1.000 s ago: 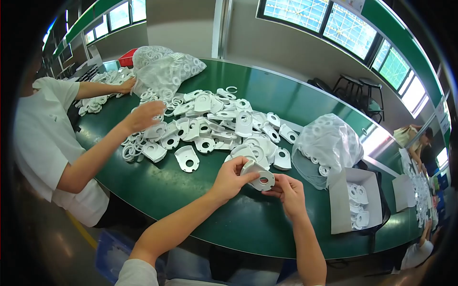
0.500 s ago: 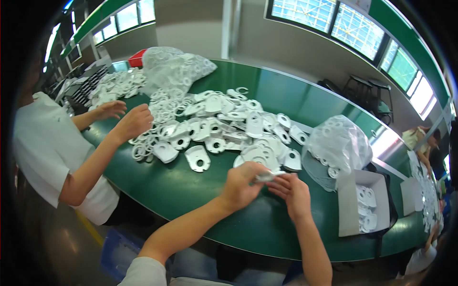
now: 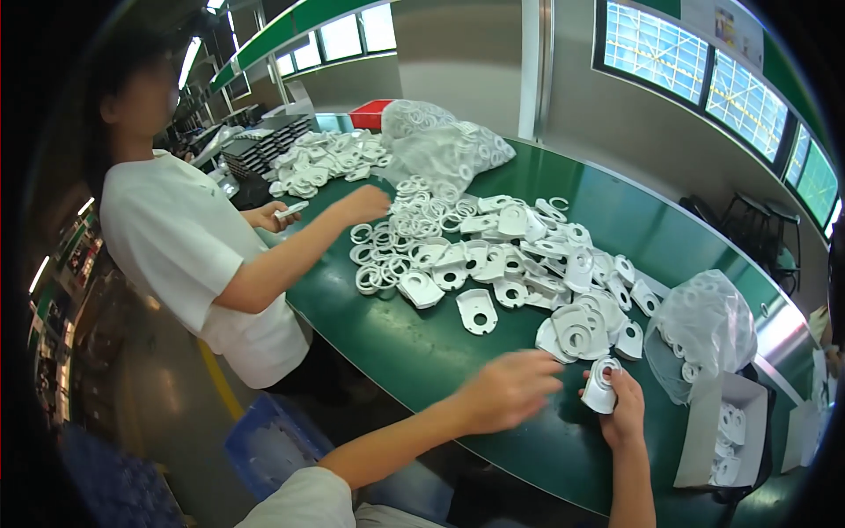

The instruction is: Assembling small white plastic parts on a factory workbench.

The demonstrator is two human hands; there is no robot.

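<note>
My right hand (image 3: 626, 410) holds a white plastic cover (image 3: 599, 394) upright above the near side of the table, the round ring end at the top. To its left, my left hand (image 3: 510, 391) is apart from that cover and smeared by motion, so its fingers cannot be made out clearly. Just beyond both hands lies a group of white covers (image 3: 576, 330), part of a large heap. A single white cover with a round hole (image 3: 477, 311) lies flat in front of the heap. Loose white rings (image 3: 385, 264) are piled at the heap's left end.
A co-worker (image 3: 189, 246) stands at the left, holding a white piece and reaching to the rings. A clear bag of rings (image 3: 704, 312) and a white box (image 3: 702, 431) with white parts stand at the right. Another filled bag (image 3: 449, 150) and a red bin (image 3: 370, 114) are farther back.
My hands have come apart; the white piece between them is now in my right hand alone. The view has swung left. The co-worker's one hand now shows a white piece.
</note>
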